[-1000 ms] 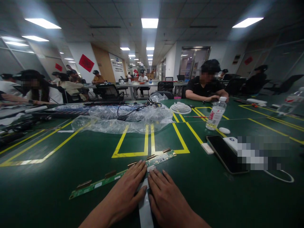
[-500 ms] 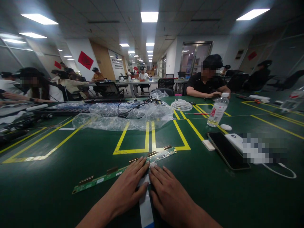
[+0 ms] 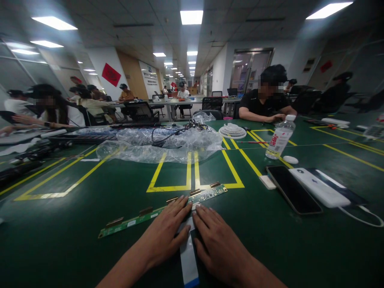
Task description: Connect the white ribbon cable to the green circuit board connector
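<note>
A long narrow green circuit board (image 3: 135, 221) lies slanted on the dark green table (image 3: 75, 248). A white flat ribbon cable (image 3: 188, 258) runs from the board's near edge toward me. My left hand (image 3: 165, 236) lies flat, fingers stretched out, with fingertips on the board beside the cable's joint. My right hand (image 3: 217, 244) lies flat on the other side of the cable, fingertips by the same joint. Both hands press down and hold nothing.
A black phone (image 3: 292, 195), a white power bank (image 3: 319, 187), a water bottle (image 3: 279, 140), a small white fan (image 3: 232, 131) and crumpled clear plastic with black cables (image 3: 168, 144) lie beyond. Yellow tape lines (image 3: 171, 187) mark the table. Other people sit at the far side and left.
The view has shifted slightly, so the board and hands sit a little further right in the picture. My hands stay flat on either side of the ribbon cable.
</note>
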Motion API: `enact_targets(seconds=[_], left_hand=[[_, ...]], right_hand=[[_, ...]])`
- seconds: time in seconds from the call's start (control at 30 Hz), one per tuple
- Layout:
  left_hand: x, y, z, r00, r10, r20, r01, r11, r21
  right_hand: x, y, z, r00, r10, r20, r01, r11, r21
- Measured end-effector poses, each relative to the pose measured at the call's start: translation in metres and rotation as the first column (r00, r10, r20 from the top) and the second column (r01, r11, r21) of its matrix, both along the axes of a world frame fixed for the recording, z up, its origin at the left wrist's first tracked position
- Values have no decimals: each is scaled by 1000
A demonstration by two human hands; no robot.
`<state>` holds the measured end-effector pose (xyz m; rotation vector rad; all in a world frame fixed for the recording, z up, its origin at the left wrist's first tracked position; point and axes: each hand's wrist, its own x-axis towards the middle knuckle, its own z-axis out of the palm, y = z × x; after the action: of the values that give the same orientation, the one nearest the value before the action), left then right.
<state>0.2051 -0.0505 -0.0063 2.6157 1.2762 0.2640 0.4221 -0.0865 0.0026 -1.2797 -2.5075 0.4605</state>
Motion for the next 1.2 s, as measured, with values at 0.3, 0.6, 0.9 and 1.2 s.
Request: enact_targets(seconds=[0.3,0.6,0.9,1.2], left_hand=[[-1,-1,3,1000,-3,-8,3,1000,-20],[-3,0,11,999,-4,-33,2,998,-68],[-2,2,4,1000,18,5,-18,999,-48],[-3,1,4,1000,28,6,-27,998,-63]], right_hand=[[0,1,3,1000,19,1,-19,999,-35],[6,7,8,998,68,12,-68,998,-21],[-2,1,5,1000,17,15,-17,1000,-2],[-2,-1,3,1000,10,20,-9,999,-37]])
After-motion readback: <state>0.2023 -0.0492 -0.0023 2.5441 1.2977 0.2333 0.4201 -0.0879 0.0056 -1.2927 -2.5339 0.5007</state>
